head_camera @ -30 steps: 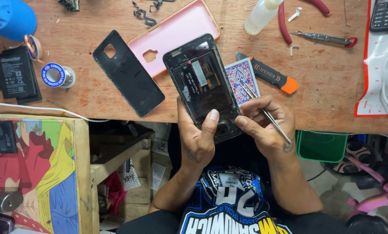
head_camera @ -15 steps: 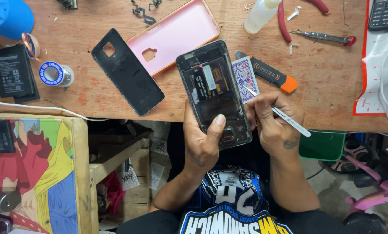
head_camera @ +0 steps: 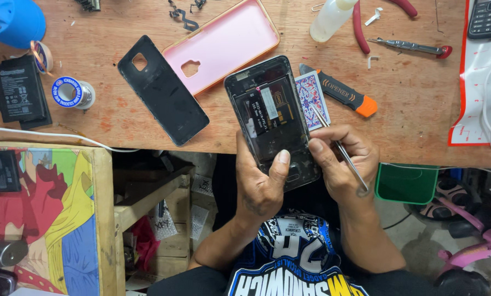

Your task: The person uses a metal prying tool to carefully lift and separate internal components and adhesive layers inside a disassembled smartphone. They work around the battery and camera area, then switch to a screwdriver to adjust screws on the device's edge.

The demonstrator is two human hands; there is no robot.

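Phone (head_camera: 273,118), back off and insides bared, sits in my left hand (head_camera: 262,183) over the bench edge (head_camera: 421,137), fingers wrapped round its lower end, thumb on the frame. My right hand (head_camera: 341,159) pinches tweezers (head_camera: 338,145), tips just beside the phone's right edge, above a playing card (head_camera: 311,93).

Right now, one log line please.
left hand: holds opened phone | right hand: holds tweezers at phone | wooden bench
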